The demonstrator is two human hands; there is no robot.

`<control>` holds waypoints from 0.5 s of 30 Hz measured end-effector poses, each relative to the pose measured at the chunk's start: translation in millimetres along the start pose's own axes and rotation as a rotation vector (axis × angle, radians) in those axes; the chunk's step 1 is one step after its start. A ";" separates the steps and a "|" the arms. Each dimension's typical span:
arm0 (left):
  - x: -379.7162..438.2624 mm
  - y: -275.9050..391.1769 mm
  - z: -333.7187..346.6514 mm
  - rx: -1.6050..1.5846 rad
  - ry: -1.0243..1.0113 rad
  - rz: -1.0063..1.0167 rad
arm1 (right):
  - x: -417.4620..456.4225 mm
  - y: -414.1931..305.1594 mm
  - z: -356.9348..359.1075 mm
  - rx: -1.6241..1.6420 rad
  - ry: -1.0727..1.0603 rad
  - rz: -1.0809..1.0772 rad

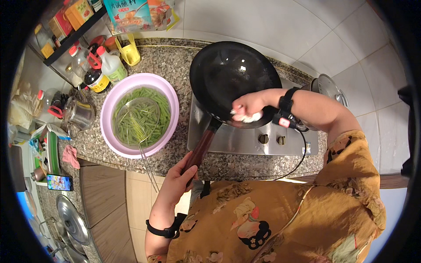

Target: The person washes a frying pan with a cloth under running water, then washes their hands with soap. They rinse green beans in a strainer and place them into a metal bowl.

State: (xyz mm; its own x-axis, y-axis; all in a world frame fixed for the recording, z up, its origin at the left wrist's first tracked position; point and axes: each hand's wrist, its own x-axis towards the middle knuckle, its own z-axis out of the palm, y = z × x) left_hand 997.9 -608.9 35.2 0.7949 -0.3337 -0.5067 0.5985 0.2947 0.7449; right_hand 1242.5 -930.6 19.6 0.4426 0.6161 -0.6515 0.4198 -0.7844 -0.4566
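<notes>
A black wok (227, 75) stands tilted over a stainless steel gas hob (240, 138). My left hand (179, 179) grips its dark red wooden handle (202, 146). Inside the wok, near the rim closest to me, my right hand (251, 105) presses a crumpled white wad (253, 117), perhaps tissue or cloth, on the black surface. The hand is slightly blurred and hides part of the wad. Left of the hob, a pink plastic basin (107, 131) holds cut green beans (164, 108) in water. A wire mesh strainer (138, 118) rests on the beans, its handle sticking out over the basin's rim.
Sauce bottles (113, 67), a yellow holder (130, 54) and a glass pitcher (79, 113) crowd the back left of the granite counter (161, 62). A lidded pot (324, 87) sits right of the wok. At left lie a pink cloth (70, 156), a phone (60, 182) and a metal lid (72, 218).
</notes>
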 end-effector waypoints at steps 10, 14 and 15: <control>-4.2 -5.2 5.2 0.044 -0.004 -0.003 | 80.6 14.2 -74.9 -0.395 0.850 -0.263; -4.3 -0.7 7.0 0.041 0.005 -0.002 | 37.3 44.2 -29.9 -0.367 0.588 0.048; -5.6 -0.5 5.1 0.036 0.012 0.003 | 26.2 22.2 -17.1 -0.350 0.475 0.102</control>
State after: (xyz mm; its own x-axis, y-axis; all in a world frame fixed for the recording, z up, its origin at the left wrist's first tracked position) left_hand 992.6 -611.8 39.9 0.7978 -0.3217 -0.5099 0.5927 0.2632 0.7612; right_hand 1277.0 -930.7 2.7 0.7664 0.5666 -0.3027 0.5569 -0.8209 -0.1265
